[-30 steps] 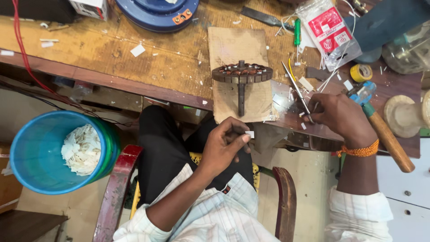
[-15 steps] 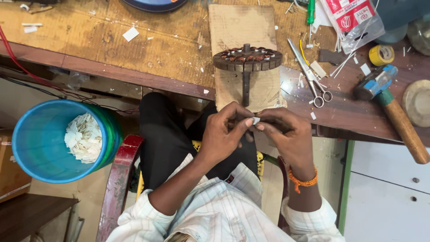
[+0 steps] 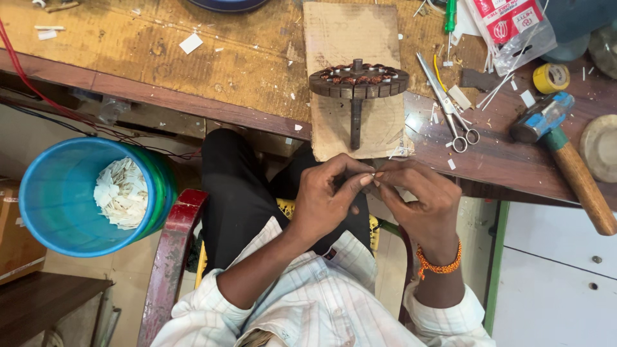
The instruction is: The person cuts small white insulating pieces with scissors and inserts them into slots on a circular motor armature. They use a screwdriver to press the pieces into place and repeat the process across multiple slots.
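Both hands [image 3: 376, 196] unchanged, strip [image 3: 374, 177] pinched.

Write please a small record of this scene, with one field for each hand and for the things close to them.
left hand: left hand pinches a small white paper slip
right hand: right hand pinches the same slip
bench: round copper-wound motor stator on a cardboard sheet
tools: steel scissors, blue-headed wooden hammer
beside the chair: blue plastic bucket of white scraps

Worn wooden surface [image 3: 193, 71], paper scraps scattered. Cardboard sheet [image 3: 350, 38] at centre, wound motor stator [image 3: 358, 81] standing on it. Right of it: scissors [image 3: 447, 106], yellow tape roll [image 3: 551, 78], hammer [image 3: 565, 148] near the right edge.
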